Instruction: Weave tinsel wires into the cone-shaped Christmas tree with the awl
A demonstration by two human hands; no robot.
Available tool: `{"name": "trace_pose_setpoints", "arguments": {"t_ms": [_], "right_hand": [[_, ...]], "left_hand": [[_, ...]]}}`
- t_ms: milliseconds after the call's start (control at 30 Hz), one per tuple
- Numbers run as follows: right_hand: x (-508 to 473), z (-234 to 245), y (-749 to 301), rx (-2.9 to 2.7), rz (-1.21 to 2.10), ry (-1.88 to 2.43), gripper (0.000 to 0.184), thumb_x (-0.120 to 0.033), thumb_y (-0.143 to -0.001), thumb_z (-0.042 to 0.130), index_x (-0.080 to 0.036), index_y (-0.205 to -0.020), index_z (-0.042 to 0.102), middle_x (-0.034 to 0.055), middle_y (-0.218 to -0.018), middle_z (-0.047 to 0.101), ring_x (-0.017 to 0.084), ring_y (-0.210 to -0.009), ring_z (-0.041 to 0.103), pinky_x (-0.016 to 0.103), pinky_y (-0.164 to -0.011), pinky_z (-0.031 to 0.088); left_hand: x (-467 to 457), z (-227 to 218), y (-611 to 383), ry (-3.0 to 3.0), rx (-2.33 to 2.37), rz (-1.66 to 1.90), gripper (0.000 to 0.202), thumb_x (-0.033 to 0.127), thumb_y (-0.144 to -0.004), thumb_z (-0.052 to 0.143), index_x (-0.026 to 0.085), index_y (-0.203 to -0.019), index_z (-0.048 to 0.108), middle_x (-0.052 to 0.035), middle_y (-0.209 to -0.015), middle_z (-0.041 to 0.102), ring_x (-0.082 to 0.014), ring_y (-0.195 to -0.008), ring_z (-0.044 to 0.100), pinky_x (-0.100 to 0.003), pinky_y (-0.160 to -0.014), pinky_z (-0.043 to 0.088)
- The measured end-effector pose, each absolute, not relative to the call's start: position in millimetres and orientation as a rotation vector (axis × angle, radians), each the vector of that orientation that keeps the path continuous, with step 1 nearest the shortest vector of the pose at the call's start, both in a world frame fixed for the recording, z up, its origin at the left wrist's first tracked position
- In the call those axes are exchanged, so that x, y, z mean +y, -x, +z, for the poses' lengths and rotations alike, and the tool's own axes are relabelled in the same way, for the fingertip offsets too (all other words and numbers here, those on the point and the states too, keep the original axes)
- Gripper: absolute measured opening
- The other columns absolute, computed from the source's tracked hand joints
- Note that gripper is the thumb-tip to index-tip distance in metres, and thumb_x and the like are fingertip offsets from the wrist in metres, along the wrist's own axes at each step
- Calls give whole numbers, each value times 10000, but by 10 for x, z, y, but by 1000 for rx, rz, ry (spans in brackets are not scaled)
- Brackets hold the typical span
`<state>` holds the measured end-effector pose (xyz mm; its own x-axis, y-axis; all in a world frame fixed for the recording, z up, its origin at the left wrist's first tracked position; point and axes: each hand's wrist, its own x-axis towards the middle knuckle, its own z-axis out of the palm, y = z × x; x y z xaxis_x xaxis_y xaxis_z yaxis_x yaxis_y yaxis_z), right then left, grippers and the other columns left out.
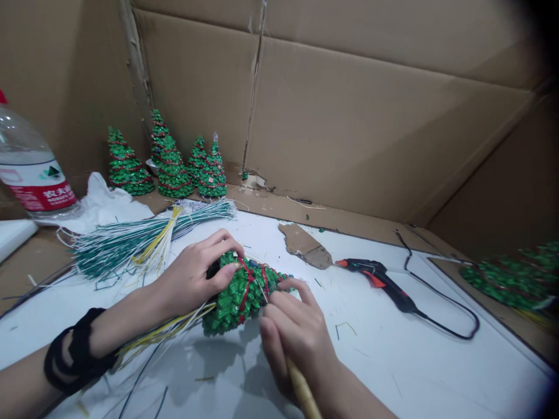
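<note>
Green miniature Christmas tree: position?

On its side above white tabletop; glue gun off to the right.

Fingers?

Left hand grips its wide end; right hand closed round wooden-handled tool, shaft at the tree.

Creased cardboard walls behind white tabletop; right wall dimmer.

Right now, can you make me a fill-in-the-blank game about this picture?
1. The left hand holds a little tree coloured mostly ____.
2. The wristband on that arm is ____.
3. The glue gun lies toward the picture's ____ side.
4. The wall behind the table is made of ____.

Missing words: green; black; right; cardboard.
</note>
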<state>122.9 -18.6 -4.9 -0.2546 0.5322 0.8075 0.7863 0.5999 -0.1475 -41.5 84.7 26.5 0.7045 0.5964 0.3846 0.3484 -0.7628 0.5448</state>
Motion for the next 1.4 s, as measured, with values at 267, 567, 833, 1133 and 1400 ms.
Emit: {"name": "trace_pose_setpoints", "arguments": {"t_ms": [267, 567, 833, 1133, 1400], "right_hand": [[-202, -1, -1266, -1825, -99, 945, 287, -50, -845, 328, -191, -599, 284, -64, -541, 257, 80, -486, 251, 286, -643, 337], [-197, 57, -1294, -1569, 404, 1023, 418, -273, -958, 265, -208, -550, 319, -16, -489, 417, 110, -493, 411, 272, -524, 357], [-220, 33, -1253, -1795, 47, 995, 348, -143, -934, 234, -204, -595, 286, -46, -527, 322, 97, -482, 327, 278, -575, 320], [-177, -62, -1229, -1896, -316, 1024, 352, -146, -926, 274, -207, -585, 332, -48, -512, 340, 103, -469, 289, 271, -591, 332], [-161, -96, -1211, -1916, -393, 1045, 370, -171, -925, 286, -201, -566, 371, -37, -521, 357, 111, -490, 277, 280, -610, 345]], "left_hand": [[844, 276, 421, -2473, 669, 741, 354, 440, -871, 337, 191, -958, 573, -61, -970, 539, -215, -873, 525, -370, -810, 415], [851, 240, 419, -2467, 633, 794, 361, 445, -871, 329, 189, -941, 574, -62, -942, 544, -211, -843, 518, -356, -790, 424], [863, 232, 415, -2469, 619, 806, 359, 420, -867, 297, 182, -940, 557, -66, -952, 552, -219, -875, 515, -358, -795, 414], [813, 227, 397, -2447, 728, 834, 367, 436, -859, 280, 183, -922, 539, -61, -919, 553, -213, -825, 527, -361, -770, 431], [836, 201, 380, -2388, 730, 879, 352, 412, -843, 297, 185, -891, 562, -47, -894, 539, -201, -793, 537, -357, -750, 435]]}}
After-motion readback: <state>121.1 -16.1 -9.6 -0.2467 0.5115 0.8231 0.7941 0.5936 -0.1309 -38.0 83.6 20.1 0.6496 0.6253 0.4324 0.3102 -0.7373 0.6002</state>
